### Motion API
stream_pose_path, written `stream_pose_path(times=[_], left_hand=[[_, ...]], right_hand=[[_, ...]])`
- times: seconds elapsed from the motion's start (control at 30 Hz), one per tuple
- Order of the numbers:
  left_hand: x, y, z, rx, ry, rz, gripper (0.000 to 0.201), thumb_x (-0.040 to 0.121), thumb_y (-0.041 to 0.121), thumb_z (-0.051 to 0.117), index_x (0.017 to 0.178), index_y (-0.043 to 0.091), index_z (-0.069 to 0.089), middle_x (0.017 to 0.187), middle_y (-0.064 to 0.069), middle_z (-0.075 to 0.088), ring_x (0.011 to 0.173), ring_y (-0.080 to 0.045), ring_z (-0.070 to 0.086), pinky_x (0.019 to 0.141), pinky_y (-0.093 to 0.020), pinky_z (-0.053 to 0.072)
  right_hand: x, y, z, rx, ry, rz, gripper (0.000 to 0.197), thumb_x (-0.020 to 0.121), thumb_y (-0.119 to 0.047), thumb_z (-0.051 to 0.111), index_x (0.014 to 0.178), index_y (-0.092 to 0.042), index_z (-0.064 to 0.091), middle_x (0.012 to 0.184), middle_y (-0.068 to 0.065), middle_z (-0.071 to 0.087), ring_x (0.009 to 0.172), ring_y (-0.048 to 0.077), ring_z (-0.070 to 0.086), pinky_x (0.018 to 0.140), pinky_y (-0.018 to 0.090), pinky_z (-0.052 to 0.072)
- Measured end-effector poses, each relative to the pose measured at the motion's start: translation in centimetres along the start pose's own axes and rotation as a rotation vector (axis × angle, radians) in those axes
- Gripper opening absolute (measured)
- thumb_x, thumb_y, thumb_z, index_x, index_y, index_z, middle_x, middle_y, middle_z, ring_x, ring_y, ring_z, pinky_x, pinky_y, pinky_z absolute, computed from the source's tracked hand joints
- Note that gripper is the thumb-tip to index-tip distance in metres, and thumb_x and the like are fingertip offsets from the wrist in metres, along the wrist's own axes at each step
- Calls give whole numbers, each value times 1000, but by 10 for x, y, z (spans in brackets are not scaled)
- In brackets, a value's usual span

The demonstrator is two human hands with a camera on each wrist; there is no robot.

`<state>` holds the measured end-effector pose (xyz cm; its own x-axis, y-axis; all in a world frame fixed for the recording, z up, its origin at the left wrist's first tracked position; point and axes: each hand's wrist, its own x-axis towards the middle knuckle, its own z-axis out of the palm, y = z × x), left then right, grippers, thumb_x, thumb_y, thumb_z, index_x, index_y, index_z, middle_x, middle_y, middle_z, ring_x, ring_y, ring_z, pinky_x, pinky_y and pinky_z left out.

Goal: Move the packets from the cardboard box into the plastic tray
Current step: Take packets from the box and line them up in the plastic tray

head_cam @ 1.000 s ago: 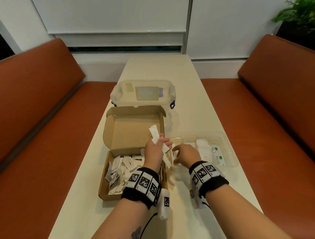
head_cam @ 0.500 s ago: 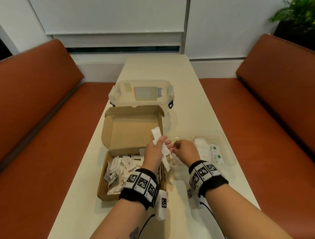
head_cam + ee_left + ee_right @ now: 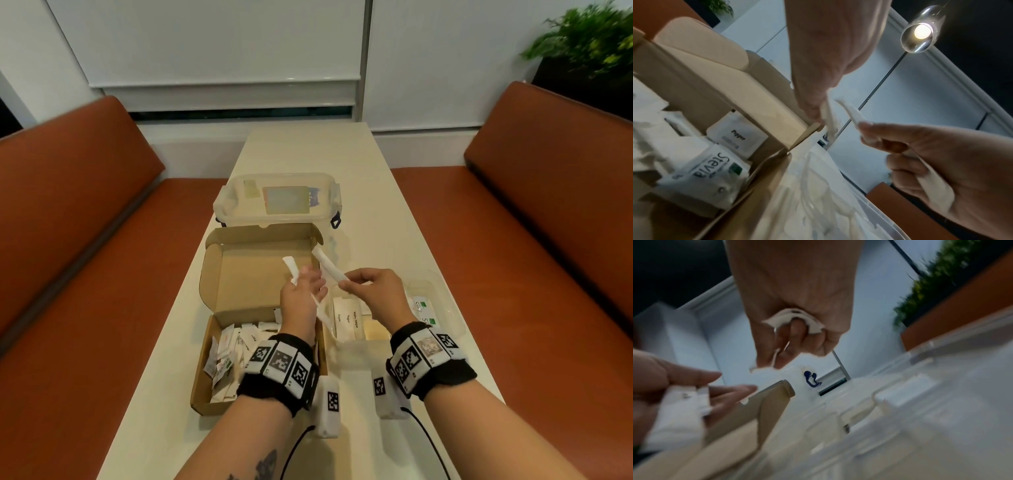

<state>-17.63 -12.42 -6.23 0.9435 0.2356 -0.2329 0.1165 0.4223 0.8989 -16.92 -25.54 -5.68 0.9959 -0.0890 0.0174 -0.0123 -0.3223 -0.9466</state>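
An open cardboard box (image 3: 219,281) on the table holds several white packets (image 3: 233,353), among them a Stevia packet (image 3: 715,170) and a Pepper packet (image 3: 737,136). My left hand (image 3: 308,281) hovers over the box's right side and grips a small bunch of packets (image 3: 291,269). My right hand (image 3: 346,282) is just to its right and pinches one long white packet (image 3: 329,267), which points up and to the left. The clear plastic tray (image 3: 448,311) lies right of the box, below my right hand, with packets (image 3: 349,322) in it.
A clear lidded plastic container (image 3: 277,202) stands just behind the cardboard box. The box's lid (image 3: 260,274) stands open towards the back. The long narrow table (image 3: 376,212) has orange benches (image 3: 85,260) on both sides. A plant (image 3: 589,37) sits at the far right.
My right hand met the left hand's bunch, took hold of one long packet and drew it out to the right. The left hand rose a little and keeps the other packets.
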Motion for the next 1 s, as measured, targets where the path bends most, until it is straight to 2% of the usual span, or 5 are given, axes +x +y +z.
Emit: stream_pose_path(times=[0.17, 0.4, 0.57, 0.73, 1.0], left_hand=[[5, -2, 3, 209, 9, -16, 28, 92, 39, 56, 91, 11, 63, 71, 4, 62, 39, -2, 36, 36, -14, 31], [7, 2, 7, 256, 4, -9, 15, 89, 23, 64, 80, 10, 66, 55, 4, 45, 44, -7, 34, 42, -18, 30], [4, 8, 10, 188, -95, 0, 13, 90, 21, 62, 95, 10, 66, 58, 4, 37, 45, -7, 29, 38, -13, 29], [9, 16, 10, 206, -67, 62, 12, 89, 22, 64, 94, 11, 64, 58, 3, 39, 45, -7, 32, 42, -18, 31], [16, 18, 15, 469, -171, 167, 6, 85, 22, 68, 87, 18, 71, 51, 15, 57, 48, 1, 48, 54, -21, 37]], right_hand=[[2, 2, -8, -354, 63, -261, 10, 80, -20, 73, 89, -22, 77, 79, -15, 57, 70, 1, 50, 65, 14, 36], [3, 3, -16, -167, -26, -169, 13, 79, -33, 74, 91, -29, 74, 91, -20, 65, 86, -8, 57, 67, 3, 38], [9, -2, -18, 41, -111, 2, 18, 87, -32, 65, 95, -17, 71, 76, -2, 73, 42, -3, 46, 45, 11, 35], [5, 7, -15, 53, -156, 11, 13, 81, -22, 73, 83, -9, 74, 60, -10, 66, 40, -6, 48, 42, 4, 33], [9, -10, -15, 80, -85, -52, 25, 80, -44, 70, 97, -26, 74, 94, 2, 71, 92, 13, 64, 80, 29, 49]])
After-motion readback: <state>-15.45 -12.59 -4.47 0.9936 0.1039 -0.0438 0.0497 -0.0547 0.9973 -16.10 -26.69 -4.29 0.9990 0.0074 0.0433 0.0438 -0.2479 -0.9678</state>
